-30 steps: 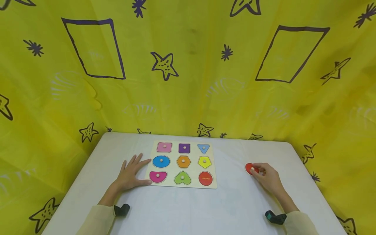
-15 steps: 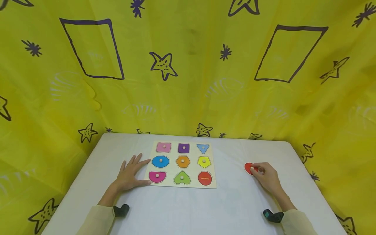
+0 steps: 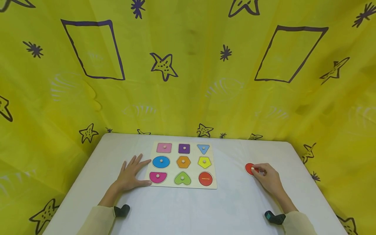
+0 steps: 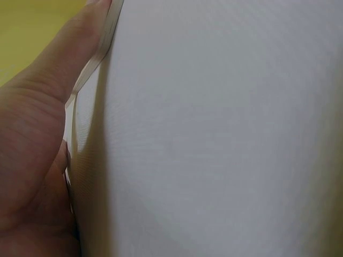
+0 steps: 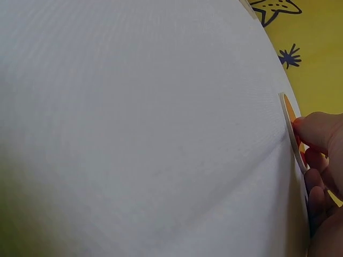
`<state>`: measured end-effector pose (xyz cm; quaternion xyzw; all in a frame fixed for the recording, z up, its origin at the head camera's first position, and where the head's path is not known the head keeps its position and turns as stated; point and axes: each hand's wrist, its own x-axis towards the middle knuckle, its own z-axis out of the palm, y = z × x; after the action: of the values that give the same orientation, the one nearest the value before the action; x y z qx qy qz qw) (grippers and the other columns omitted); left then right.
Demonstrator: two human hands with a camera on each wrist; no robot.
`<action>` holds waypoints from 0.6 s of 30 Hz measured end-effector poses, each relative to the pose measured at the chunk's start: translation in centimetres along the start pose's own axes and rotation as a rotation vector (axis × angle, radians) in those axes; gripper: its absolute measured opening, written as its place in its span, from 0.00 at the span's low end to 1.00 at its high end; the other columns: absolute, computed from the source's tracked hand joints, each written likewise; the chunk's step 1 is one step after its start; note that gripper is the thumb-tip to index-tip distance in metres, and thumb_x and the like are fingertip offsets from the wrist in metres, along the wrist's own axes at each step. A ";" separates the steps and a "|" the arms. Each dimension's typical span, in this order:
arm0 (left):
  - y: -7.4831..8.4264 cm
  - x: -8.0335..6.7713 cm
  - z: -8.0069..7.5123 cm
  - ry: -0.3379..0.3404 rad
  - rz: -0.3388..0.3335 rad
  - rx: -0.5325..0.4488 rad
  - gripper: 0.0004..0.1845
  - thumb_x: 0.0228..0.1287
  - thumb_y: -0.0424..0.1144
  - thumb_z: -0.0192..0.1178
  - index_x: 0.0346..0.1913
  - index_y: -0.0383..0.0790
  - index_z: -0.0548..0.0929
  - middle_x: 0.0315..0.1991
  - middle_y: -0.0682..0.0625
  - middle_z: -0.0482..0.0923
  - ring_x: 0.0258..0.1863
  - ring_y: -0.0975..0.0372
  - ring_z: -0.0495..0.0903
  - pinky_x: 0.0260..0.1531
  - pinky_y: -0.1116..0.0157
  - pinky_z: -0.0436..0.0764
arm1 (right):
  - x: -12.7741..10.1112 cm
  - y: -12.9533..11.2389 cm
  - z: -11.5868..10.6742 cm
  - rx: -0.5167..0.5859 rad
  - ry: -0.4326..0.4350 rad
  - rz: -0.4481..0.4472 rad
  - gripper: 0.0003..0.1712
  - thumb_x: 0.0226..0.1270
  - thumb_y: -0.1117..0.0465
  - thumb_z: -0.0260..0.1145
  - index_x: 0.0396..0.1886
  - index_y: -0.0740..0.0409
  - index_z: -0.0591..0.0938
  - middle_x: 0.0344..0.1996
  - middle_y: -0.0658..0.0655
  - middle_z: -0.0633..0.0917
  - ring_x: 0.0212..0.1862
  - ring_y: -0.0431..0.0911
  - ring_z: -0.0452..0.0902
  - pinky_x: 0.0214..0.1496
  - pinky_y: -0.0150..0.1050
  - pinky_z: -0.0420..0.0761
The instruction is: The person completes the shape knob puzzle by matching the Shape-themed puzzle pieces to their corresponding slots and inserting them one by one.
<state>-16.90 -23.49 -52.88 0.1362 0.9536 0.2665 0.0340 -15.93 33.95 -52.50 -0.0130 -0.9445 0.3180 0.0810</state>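
Observation:
A cream shape-puzzle board lies on the white table. My left hand rests beside it with fingers spread, thumb and forefinger touching its left edge. In the left wrist view the thumb reaches that edge. Far to the right of the board, my right hand pinches the small knob of a red circle piece. The right wrist view shows this piece edge-on, lying on or very close to the tabletop. The round recess, red with printed lettering, holds no piece.
Knobbed pieces fill the other recesses, among them a blue oval, an orange hexagon and a green heart. A yellow curtain hangs behind the white table. Dark devices are strapped to both wrists.

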 end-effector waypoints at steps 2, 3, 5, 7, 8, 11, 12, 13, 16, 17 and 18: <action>0.0 0.0 -0.1 0.002 0.002 -0.002 0.51 0.48 0.65 0.75 0.75 0.50 0.71 0.80 0.33 0.51 0.79 0.34 0.43 0.71 0.28 0.33 | 0.0 0.1 0.0 -0.004 0.004 0.002 0.15 0.71 0.58 0.70 0.52 0.62 0.87 0.46 0.63 0.82 0.45 0.54 0.75 0.43 0.39 0.77; 0.1 0.0 -0.1 0.002 0.000 -0.003 0.51 0.47 0.65 0.75 0.75 0.50 0.71 0.80 0.33 0.51 0.79 0.34 0.43 0.71 0.28 0.33 | 0.0 0.1 0.0 -0.007 0.009 0.002 0.15 0.71 0.58 0.70 0.52 0.62 0.87 0.46 0.63 0.83 0.44 0.54 0.75 0.43 0.38 0.77; 0.1 -0.1 -0.2 -0.003 -0.005 -0.001 0.51 0.47 0.65 0.75 0.75 0.50 0.71 0.80 0.34 0.51 0.79 0.34 0.43 0.71 0.28 0.32 | 0.0 0.1 0.1 -0.007 0.015 -0.001 0.14 0.71 0.59 0.71 0.51 0.62 0.87 0.46 0.63 0.83 0.44 0.53 0.75 0.42 0.36 0.76; 0.2 -0.1 -0.3 -0.009 -0.011 0.004 0.51 0.48 0.65 0.75 0.76 0.50 0.71 0.81 0.34 0.51 0.79 0.35 0.42 0.71 0.29 0.32 | 0.0 0.2 0.2 -0.007 0.024 0.000 0.14 0.70 0.60 0.71 0.51 0.62 0.87 0.45 0.63 0.83 0.44 0.53 0.75 0.41 0.35 0.75; 0.2 -0.1 -0.3 -0.012 -0.012 0.008 0.51 0.48 0.65 0.75 0.76 0.50 0.71 0.81 0.34 0.51 0.79 0.35 0.42 0.71 0.29 0.32 | -0.1 0.2 0.2 -0.005 0.027 -0.001 0.14 0.70 0.60 0.71 0.51 0.62 0.87 0.45 0.62 0.83 0.44 0.52 0.75 0.41 0.35 0.75; 0.2 -0.1 -0.4 -0.013 -0.014 0.016 0.51 0.49 0.65 0.75 0.76 0.51 0.71 0.80 0.34 0.52 0.79 0.34 0.43 0.71 0.28 0.33 | -0.2 0.2 0.3 0.001 0.039 -0.005 0.13 0.69 0.61 0.72 0.51 0.62 0.87 0.45 0.62 0.83 0.44 0.52 0.75 0.40 0.34 0.74; 0.2 -0.1 -0.4 -0.014 -0.015 0.017 0.51 0.49 0.65 0.75 0.76 0.51 0.71 0.80 0.34 0.52 0.79 0.34 0.43 0.71 0.29 0.33 | -0.2 0.2 0.3 0.003 0.041 -0.006 0.13 0.69 0.61 0.72 0.51 0.61 0.88 0.45 0.62 0.83 0.43 0.52 0.75 0.40 0.33 0.74; 0.3 -0.1 -0.4 -0.014 -0.016 0.015 0.51 0.49 0.65 0.75 0.76 0.51 0.71 0.80 0.34 0.52 0.79 0.34 0.43 0.71 0.29 0.33 | -0.2 0.2 0.3 0.003 0.045 -0.006 0.13 0.69 0.61 0.72 0.51 0.61 0.88 0.45 0.62 0.83 0.43 0.52 0.75 0.40 0.32 0.74; 0.3 -0.1 -0.4 -0.011 -0.014 0.007 0.51 0.48 0.65 0.75 0.76 0.51 0.71 0.81 0.34 0.52 0.79 0.34 0.43 0.71 0.29 0.33 | -0.3 0.2 0.3 0.008 0.044 -0.007 0.14 0.69 0.61 0.72 0.51 0.61 0.87 0.45 0.61 0.83 0.43 0.51 0.74 0.39 0.31 0.74; 0.3 -0.1 -0.4 -0.008 -0.012 0.003 0.51 0.48 0.65 0.75 0.76 0.50 0.71 0.81 0.34 0.51 0.79 0.34 0.43 0.71 0.29 0.33 | -0.3 0.2 0.3 0.006 0.046 -0.007 0.14 0.69 0.61 0.72 0.51 0.61 0.88 0.45 0.61 0.83 0.43 0.51 0.74 0.39 0.31 0.74; 0.3 -0.1 -0.3 -0.005 -0.009 0.001 0.51 0.48 0.65 0.75 0.75 0.50 0.71 0.81 0.34 0.51 0.79 0.34 0.43 0.71 0.29 0.33 | -0.3 0.3 0.3 0.006 0.046 -0.007 0.14 0.70 0.61 0.72 0.51 0.61 0.87 0.45 0.61 0.83 0.43 0.51 0.74 0.39 0.32 0.74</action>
<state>-16.79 -23.45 -52.46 0.1324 0.9542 0.2656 0.0375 -15.73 33.94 -52.94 -0.0168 -0.9416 0.3200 0.1039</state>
